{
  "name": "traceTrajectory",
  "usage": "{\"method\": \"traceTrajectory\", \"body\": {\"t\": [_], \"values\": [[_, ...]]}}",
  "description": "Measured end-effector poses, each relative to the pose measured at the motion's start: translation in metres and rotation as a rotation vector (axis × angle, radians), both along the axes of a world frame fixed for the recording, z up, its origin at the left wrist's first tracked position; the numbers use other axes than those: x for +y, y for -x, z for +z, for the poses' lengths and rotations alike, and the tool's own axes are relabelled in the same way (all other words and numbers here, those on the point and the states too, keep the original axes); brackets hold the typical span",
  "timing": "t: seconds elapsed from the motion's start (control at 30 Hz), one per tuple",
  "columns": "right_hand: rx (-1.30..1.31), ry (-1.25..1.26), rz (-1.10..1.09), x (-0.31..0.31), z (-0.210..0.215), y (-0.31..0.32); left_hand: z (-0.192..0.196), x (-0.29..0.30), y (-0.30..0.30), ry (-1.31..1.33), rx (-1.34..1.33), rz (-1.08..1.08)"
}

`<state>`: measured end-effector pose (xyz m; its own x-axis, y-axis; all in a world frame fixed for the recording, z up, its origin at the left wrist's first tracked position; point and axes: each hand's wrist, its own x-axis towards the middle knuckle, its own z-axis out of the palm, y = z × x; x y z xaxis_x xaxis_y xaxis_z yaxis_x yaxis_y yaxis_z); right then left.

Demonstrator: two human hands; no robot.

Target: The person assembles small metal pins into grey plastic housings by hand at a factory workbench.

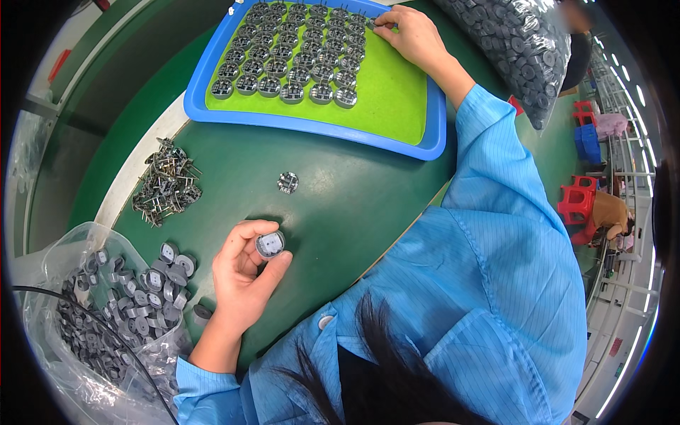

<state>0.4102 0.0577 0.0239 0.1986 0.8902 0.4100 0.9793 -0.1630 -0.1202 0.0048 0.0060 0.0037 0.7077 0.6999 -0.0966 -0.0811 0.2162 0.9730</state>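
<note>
Curving away at the right, the room shows a green floor (549, 145), red stools (577, 202), a blue crate (587, 144) and a person (613, 211) in brown bent beside the stools. Nearer, the dark green bench (347, 188) fills the middle, its lower right side covered by the worker's blue sleeve and jacket. At its far side sits a blue tray (312, 129) lined in bright green, with rows of round assembled pieces (281, 69) filling the left and middle. A bulging clear bag (554, 53) of grey parts is at the upper right, beyond the right forearm; another bag (92, 234) lies open at the lower left, a black cable (106, 322) crossing in front of it. Of the hands, the right hand (418, 39) hides the tray's far right corner, thumb and fingers drawn close by the end of a row; whether they grip a piece, I cannot tell. The left hand (244, 269) pinches a round grey part (270, 245) above the bench. Near the left bag lies a heap of pinned circuit boards (166, 184); one single board (287, 183) lies apart, between tray and left hand.
</note>
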Motion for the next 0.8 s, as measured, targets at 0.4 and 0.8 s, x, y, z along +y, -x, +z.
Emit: {"method": "traceTrajectory", "body": {"t": [0.4, 0.8], "values": [[-0.065, -0.071, 0.047, -0.004, -0.006, -0.016, 0.002, 0.001, 0.000, 0.034, -0.022, 0.033], [0.391, 0.192, 0.364, -0.084, 0.003, 0.203, -0.003, 0.015, 0.002, -0.084, -0.027, 0.169]]}}
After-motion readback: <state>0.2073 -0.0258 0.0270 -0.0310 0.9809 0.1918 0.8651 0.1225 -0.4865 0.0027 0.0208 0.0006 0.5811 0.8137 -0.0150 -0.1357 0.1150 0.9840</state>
